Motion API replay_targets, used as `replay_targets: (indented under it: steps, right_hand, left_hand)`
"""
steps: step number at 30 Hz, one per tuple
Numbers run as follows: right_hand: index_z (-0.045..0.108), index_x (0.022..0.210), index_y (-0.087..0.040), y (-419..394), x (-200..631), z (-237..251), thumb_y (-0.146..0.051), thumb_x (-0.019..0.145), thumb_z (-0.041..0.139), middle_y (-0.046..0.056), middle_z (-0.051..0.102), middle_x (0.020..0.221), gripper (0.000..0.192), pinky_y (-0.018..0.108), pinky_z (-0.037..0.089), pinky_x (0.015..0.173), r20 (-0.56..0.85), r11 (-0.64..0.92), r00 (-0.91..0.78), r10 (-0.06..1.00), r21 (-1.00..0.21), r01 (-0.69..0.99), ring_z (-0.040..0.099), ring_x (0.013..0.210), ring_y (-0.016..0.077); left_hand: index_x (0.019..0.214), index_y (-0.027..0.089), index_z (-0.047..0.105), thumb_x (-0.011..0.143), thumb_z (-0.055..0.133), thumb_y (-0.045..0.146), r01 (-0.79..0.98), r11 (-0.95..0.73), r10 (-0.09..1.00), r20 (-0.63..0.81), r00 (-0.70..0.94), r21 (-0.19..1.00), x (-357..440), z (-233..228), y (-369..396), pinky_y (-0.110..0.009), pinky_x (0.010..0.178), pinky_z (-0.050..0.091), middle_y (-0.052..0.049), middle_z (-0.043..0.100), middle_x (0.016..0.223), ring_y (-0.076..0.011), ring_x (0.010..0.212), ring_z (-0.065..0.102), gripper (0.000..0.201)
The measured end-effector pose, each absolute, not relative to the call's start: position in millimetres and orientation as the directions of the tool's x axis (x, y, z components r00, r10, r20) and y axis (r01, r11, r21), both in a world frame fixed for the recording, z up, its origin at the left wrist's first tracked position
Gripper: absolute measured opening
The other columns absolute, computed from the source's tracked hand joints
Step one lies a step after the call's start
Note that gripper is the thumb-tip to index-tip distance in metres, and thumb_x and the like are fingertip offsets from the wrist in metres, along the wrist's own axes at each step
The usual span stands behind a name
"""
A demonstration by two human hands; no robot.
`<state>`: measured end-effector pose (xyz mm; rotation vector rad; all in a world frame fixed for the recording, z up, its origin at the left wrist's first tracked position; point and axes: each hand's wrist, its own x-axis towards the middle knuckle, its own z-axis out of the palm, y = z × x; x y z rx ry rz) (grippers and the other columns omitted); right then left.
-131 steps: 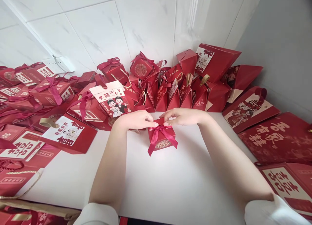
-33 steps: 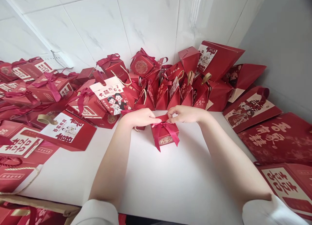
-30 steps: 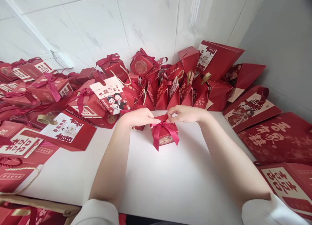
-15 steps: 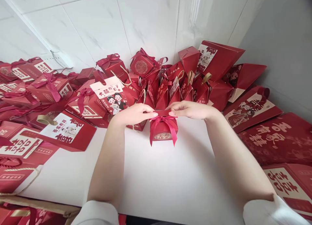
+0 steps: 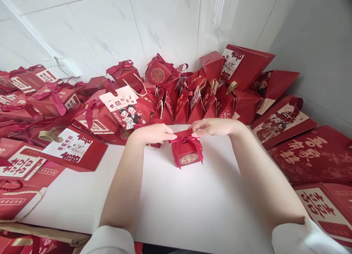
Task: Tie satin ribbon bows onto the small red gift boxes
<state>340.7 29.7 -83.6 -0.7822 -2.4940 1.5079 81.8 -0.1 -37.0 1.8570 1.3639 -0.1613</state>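
Note:
A small red gift box (image 5: 189, 158) with a gold round emblem stands slightly tilted over the white table. Around its top runs a red ribbon (image 5: 178, 154) tied in a bow, its tails hanging down the front. My left hand (image 5: 159, 133) pinches the box's top left edge near the ribbon between thumb and fingers. At the top right edge, my right hand (image 5: 211, 127) grips with thumb in front and fingers behind. The far side of the box is hidden by its own top and my fingers.
Many red gift boxes crowd the back; one box with a couple drawing (image 5: 127, 109) stands behind my left hand. A red bag (image 5: 92, 153) lies at left, and larger red bags (image 5: 310, 155) line the right. The white table (image 5: 189, 206) spreads before me, against a tiled wall (image 5: 167, 22).
The small gift box has turned and shifted slightly right and down, with both hands still holding its top. Its lower front now shows at an angle. The view has moved a little.

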Motion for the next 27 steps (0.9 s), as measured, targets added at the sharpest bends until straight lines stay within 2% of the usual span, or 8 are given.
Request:
replay_targets:
  steps: [4,9,12,16,20,24,27]
  right_hand:
    - [0.06,0.084,-0.017,30,340,-83,-0.056,0.089,0.057,0.003,0.056,0.092,0.039,0.03,0.036,0.078,-0.179,0.374,-0.844,0.506,-0.836,0.402,0.048,0.083,0.0174]
    - [0.059,0.083,-0.017,30,340,-84,-0.059,0.089,0.056,0.002,0.054,0.091,0.042,0.03,0.035,0.078,-0.178,0.365,-0.855,0.487,-0.848,0.385,0.047,0.083,0.0172]
    - [0.06,0.084,-0.017,30,340,-84,-0.058,0.088,0.057,0.002,0.052,0.09,0.042,0.029,0.034,0.075,-0.191,0.364,-0.851,0.489,-0.842,0.398,0.046,0.082,0.0167]
    - [0.062,0.085,-0.017,26,340,-79,-0.058,0.087,0.058,0.002,0.053,0.091,0.041,0.028,0.032,0.067,-0.224,0.351,-0.823,0.523,-0.823,0.447,0.044,0.078,0.0152]
    - [0.062,0.085,-0.018,19,336,-70,-0.06,0.088,0.056,0.001,0.054,0.087,0.042,0.027,0.031,0.065,-0.193,0.364,-0.809,0.555,-0.818,0.446,0.042,0.074,0.0143]
    - [0.059,0.079,-0.018,13,332,-63,-0.065,0.088,0.053,0.003,0.055,0.09,0.048,0.028,0.032,0.066,-0.103,0.365,-0.801,0.59,-0.851,0.379,0.043,0.076,0.0155]
    - [0.06,0.081,-0.019,12,331,-63,-0.069,0.087,0.052,0.003,0.054,0.089,0.052,0.029,0.032,0.065,-0.094,0.362,-0.772,0.628,-0.843,0.397,0.043,0.075,0.016]
  left_hand:
    - [0.071,0.02,0.067,0.078,0.054,0.063,0.883,-0.154,0.776,-0.499,0.385,0.443,83,-36,-2,-0.026,0.048,0.035,0.0,0.046,0.06,-0.0131,0.051,0.043,0.046]
    - [0.067,0.019,0.066,0.078,0.053,0.062,0.932,-0.092,0.828,-0.493,0.267,0.351,89,-34,-9,-0.028,0.052,0.04,-0.003,0.057,0.063,-0.0158,0.053,0.052,0.046]
    - [0.064,0.019,0.065,0.079,0.051,0.061,0.954,-0.06,0.844,-0.495,0.206,0.295,95,-34,-11,-0.029,0.053,0.041,-0.004,0.056,0.061,-0.0173,0.054,0.055,0.047]
    - [0.067,0.02,0.064,0.08,0.049,0.064,0.941,-0.056,0.821,-0.522,0.233,0.332,91,-33,-9,-0.028,0.053,0.04,-0.003,0.055,0.063,-0.0159,0.053,0.053,0.049]
    - [0.073,0.021,0.061,0.08,0.049,0.068,0.91,-0.106,0.793,-0.518,0.32,0.4,79,-30,-6,-0.027,0.047,0.031,0.0,0.048,0.065,-0.0127,0.051,0.042,0.05]
    - [0.071,0.02,0.057,0.083,0.045,0.068,0.894,-0.165,0.826,-0.437,0.356,0.416,80,-28,-7,-0.028,0.048,0.027,0.0,0.042,0.064,-0.0126,0.053,0.038,0.05]
    - [0.067,0.02,0.053,0.085,0.044,0.065,0.875,-0.233,0.853,-0.343,0.394,0.425,89,-29,-9,-0.028,0.05,0.028,0.0,0.045,0.066,-0.0129,0.057,0.041,0.05]
